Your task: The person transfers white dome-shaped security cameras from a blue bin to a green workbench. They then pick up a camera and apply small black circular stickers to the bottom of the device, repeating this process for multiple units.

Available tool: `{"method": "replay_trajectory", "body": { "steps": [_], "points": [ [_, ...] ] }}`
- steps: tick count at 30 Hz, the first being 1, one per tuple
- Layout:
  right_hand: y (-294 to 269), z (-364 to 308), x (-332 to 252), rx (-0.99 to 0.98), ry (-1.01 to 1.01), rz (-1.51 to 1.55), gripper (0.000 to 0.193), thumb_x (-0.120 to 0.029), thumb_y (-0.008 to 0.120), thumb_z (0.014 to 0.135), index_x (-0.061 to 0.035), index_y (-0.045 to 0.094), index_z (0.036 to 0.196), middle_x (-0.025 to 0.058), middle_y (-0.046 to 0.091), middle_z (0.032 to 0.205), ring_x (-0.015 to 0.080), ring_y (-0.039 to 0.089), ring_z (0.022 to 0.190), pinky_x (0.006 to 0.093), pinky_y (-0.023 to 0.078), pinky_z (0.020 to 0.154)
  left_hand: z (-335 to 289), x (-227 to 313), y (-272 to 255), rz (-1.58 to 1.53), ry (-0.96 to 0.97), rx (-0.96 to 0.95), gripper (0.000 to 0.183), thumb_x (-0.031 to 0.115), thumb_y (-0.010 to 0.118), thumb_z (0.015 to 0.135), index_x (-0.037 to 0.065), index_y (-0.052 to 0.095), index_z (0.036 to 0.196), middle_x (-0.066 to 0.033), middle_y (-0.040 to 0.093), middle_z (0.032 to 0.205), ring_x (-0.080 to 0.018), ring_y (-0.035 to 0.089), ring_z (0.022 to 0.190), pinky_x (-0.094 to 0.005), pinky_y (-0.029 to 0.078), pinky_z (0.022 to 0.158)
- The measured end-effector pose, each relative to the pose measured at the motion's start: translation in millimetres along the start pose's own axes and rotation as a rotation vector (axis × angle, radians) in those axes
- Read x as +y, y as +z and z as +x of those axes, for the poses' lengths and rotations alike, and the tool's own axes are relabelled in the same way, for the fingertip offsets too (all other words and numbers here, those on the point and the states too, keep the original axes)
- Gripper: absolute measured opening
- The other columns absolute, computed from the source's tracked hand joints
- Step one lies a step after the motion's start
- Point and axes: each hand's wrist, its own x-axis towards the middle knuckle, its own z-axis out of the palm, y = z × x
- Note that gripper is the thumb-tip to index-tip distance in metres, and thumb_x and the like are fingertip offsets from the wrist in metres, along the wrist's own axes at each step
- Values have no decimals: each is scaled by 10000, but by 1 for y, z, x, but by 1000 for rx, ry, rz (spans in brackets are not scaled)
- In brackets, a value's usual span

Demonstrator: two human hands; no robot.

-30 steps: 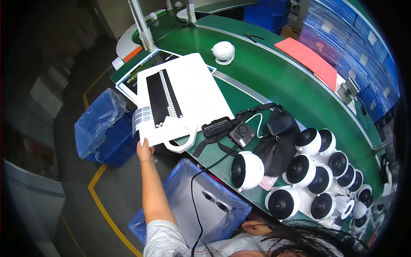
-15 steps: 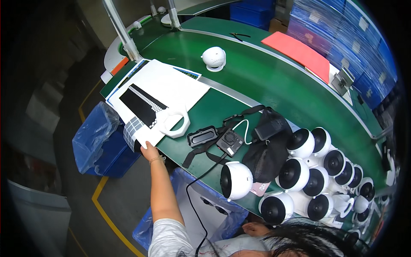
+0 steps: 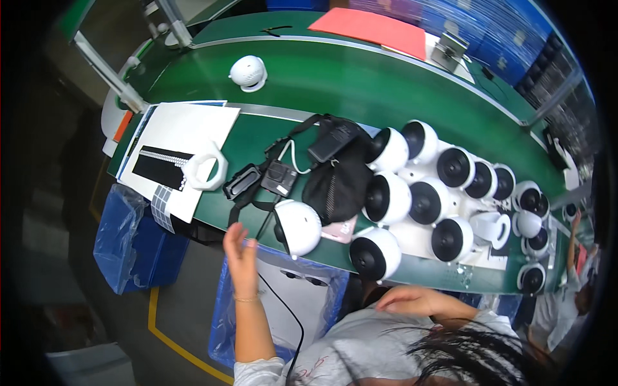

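Note:
My left hand (image 3: 241, 260) is raised near the table's front edge, its fingers apart and nothing in it. Just right of it stands a white round camera (image 3: 301, 226) with a black face. In front of my body is my right hand (image 3: 407, 300), its fingers stretched out to the left and apparently holding nothing. The closest unit to that hand is another white-and-black camera (image 3: 385, 254). To the left, a white octagonal ring (image 3: 222, 174) lies over a black sheet of small white stickers (image 3: 154, 168) and a grey-squared sheet (image 3: 162, 204), on white paper (image 3: 206, 125).
Several more cameras (image 3: 425, 201) crowd the right side of the green table. A black bag (image 3: 338, 186) with straps and cabled devices occupies the middle. One white camera (image 3: 248, 72) sits on the far belt. A lined blue bin (image 3: 222, 315) stands below; a black cable (image 3: 293, 312) hangs over it.
The view has turned to the right. My left hand has left the grey-squared sheet at the table edge and moved right, fingers spreading. My right hand has risen into fuller view.

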Motion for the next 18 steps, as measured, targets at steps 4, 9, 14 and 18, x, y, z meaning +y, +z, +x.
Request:
{"method": "replay_trajectory", "body": {
  "steps": [4, 9, 14, 18],
  "points": [
    [-6, -52, -17, 742, -401, -254, 214, -108, 627, 748, -16, 585, 936, 87, 567, 898, 186, 550, 838, 296, 417, 767, -18, 43, 61, 428, 179, -203, 891, 294, 739, 640, 27, 235, 1325, -225, 190, 1376, -359, 236, 1261, -448, 302, 968],
    [8, 4, -12, 947, -298, -408, 699, -280, 727, 641, -52, 399, 1216, 157, 368, 1252, 286, 348, 1191, 380, 354, 930, -7, 35, 95, 654, 244, -91, 920, 295, 762, 591, -8, 257, 1297, -284, 209, 1344, -405, 271, 1231, -423, 279, 991],
    [-4, 59, 5, 934, -233, -627, 710, -292, 708, 628, -37, 399, 1214, 193, 380, 1260, 346, 374, 1170, 393, 332, 954, -10, 33, 77, 575, 214, -56, 811, 223, 756, 589, -35, 338, 1234, -248, 406, 1215, -376, 406, 1122, -386, 329, 953],
    [-8, 44, 3, 896, -279, -674, 670, -231, 691, 618, -18, 408, 1187, 208, 436, 1178, 354, 419, 1116, 394, 336, 946, -41, 50, 24, 361, 140, 79, 790, 213, 750, 597, -12, 344, 1235, -181, 436, 1181, -299, 453, 1079, -367, 358, 927]
  ]
}}
